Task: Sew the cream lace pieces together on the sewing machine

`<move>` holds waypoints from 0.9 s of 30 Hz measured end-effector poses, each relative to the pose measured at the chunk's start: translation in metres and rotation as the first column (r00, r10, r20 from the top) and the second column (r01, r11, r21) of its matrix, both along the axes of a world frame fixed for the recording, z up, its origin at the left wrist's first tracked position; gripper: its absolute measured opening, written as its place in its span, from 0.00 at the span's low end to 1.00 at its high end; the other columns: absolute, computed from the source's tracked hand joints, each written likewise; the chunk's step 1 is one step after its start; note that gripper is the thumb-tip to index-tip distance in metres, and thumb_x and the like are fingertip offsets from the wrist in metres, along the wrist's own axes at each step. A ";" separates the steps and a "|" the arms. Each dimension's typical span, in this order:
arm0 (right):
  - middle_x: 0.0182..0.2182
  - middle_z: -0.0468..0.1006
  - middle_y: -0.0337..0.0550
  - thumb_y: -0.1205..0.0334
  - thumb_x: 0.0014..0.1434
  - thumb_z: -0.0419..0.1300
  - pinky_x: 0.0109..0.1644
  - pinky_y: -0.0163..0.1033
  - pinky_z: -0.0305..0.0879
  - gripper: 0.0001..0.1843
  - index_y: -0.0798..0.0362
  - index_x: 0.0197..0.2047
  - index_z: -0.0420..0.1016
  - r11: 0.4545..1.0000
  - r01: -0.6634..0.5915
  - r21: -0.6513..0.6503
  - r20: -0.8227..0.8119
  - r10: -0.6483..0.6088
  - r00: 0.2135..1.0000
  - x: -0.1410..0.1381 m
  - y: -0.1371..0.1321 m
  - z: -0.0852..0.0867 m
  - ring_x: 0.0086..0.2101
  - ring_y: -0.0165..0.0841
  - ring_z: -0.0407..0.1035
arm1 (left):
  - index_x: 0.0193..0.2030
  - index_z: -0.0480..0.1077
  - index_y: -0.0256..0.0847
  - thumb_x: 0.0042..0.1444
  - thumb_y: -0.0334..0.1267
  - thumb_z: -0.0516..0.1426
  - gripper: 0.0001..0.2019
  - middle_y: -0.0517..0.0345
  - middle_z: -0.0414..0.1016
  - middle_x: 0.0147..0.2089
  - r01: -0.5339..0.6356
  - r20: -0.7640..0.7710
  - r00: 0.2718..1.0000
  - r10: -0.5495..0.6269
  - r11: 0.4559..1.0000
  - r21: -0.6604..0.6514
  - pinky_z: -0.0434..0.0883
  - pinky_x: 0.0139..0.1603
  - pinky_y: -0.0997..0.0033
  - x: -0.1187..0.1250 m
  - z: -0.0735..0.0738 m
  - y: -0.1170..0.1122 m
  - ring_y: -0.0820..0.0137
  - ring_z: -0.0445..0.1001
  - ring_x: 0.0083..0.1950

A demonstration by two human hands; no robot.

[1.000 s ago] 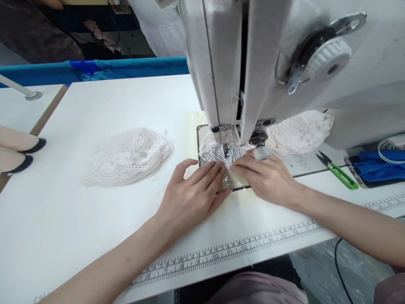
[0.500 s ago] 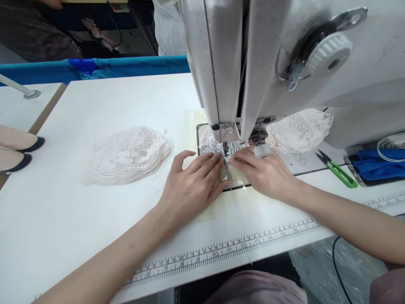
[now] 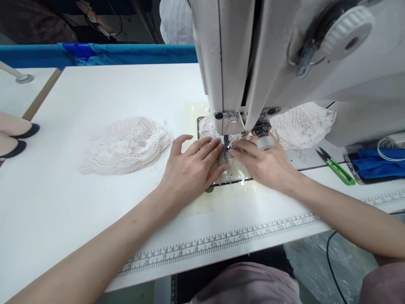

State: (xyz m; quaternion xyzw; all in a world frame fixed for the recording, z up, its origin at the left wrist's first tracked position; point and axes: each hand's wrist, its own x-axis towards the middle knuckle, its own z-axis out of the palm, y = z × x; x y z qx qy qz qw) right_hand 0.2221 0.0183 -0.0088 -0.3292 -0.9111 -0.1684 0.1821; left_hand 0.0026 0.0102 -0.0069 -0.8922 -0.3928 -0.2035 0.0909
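A white sewing machine (image 3: 284,55) fills the upper right of the head view. A small white lace piece (image 3: 210,128) lies under its needle on the metal plate (image 3: 234,175). My left hand (image 3: 190,171) lies flat on the plate, fingers stretched out, fingertips pressing the lace just left of the needle. My right hand (image 3: 265,166) lies flat too, its fingertips on the lace from the right, a white thimble-like cap on one finger. The needle itself is partly hidden by the machine head.
A stack of white lace pieces (image 3: 125,145) lies left of my hands. More lace (image 3: 303,122) lies behind the machine arm. Green thread snips (image 3: 337,166) and blue cloth (image 3: 379,162) are at right. A printed ruler (image 3: 221,242) runs along the white table's front edge.
Both hands have slid forward with the lace, further under the needle. More of the lace has passed behind the presser foot. The view has shifted slightly.
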 end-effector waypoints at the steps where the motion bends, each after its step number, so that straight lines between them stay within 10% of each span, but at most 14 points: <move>1: 0.44 0.79 0.42 0.74 0.62 0.51 0.59 0.50 0.58 0.17 0.53 0.49 0.75 1.000 0.000 0.010 -0.002 0.000 1.000 0.001 0.000 0.000 0.46 0.36 0.68 | 0.57 0.68 0.39 0.64 0.44 0.52 0.18 0.49 0.73 0.57 -0.006 0.005 1.000 0.006 1.000 -0.016 0.59 0.60 0.48 0.000 0.000 0.000 0.57 0.71 0.59; 14: 0.41 0.81 0.39 0.77 0.60 0.50 0.59 0.48 0.62 0.17 0.52 0.42 0.78 1.000 0.014 0.028 -0.061 -0.012 0.998 0.005 0.000 0.010 0.44 0.34 0.72 | 0.53 0.69 0.27 0.64 0.44 0.52 0.20 0.42 0.76 0.45 -0.048 -0.139 0.988 0.062 0.994 0.100 0.66 0.59 0.49 0.003 0.005 -0.007 0.56 0.74 0.51; 17: 0.40 0.81 0.39 0.77 0.59 0.51 0.58 0.48 0.63 0.17 0.51 0.41 0.78 0.999 0.003 0.051 -0.105 0.003 0.994 0.006 0.001 0.011 0.44 0.34 0.72 | 0.49 0.70 0.29 0.63 0.36 0.52 0.13 0.50 0.77 0.37 0.122 -0.139 0.984 -0.112 0.990 0.068 0.73 0.39 0.62 0.007 0.010 -0.024 0.64 0.75 0.37; 20: 0.40 0.81 0.39 0.76 0.59 0.52 0.57 0.49 0.63 0.16 0.50 0.40 0.78 0.998 -0.001 0.061 -0.130 0.009 0.991 0.008 0.001 0.011 0.43 0.35 0.72 | 0.55 0.65 0.31 0.63 0.25 0.49 0.15 0.52 0.77 0.45 0.370 0.019 0.929 -0.369 0.929 -0.023 0.73 0.39 0.71 0.006 0.015 -0.033 0.69 0.75 0.43; 23: 0.39 0.81 0.39 0.74 0.60 0.53 0.54 0.49 0.65 0.14 0.51 0.39 0.78 0.999 -0.002 0.033 -0.156 0.007 0.988 0.009 0.001 0.010 0.42 0.35 0.73 | 0.56 0.64 0.32 0.63 0.30 0.51 0.15 0.46 0.75 0.51 0.197 0.040 0.980 -0.195 0.979 -0.055 0.72 0.44 0.64 -0.001 0.018 -0.027 0.63 0.72 0.50; 27: 0.37 0.81 0.43 0.67 0.63 0.56 0.44 0.47 0.66 0.10 0.53 0.41 0.79 0.993 -0.021 -0.115 -0.270 -0.011 0.963 0.006 -0.003 0.011 0.37 0.36 0.73 | 0.39 0.69 0.36 0.62 0.44 0.53 0.11 0.52 0.75 0.35 -0.065 -0.117 0.992 0.048 0.987 -0.150 0.68 0.37 0.59 -0.008 0.022 -0.017 0.60 0.73 0.37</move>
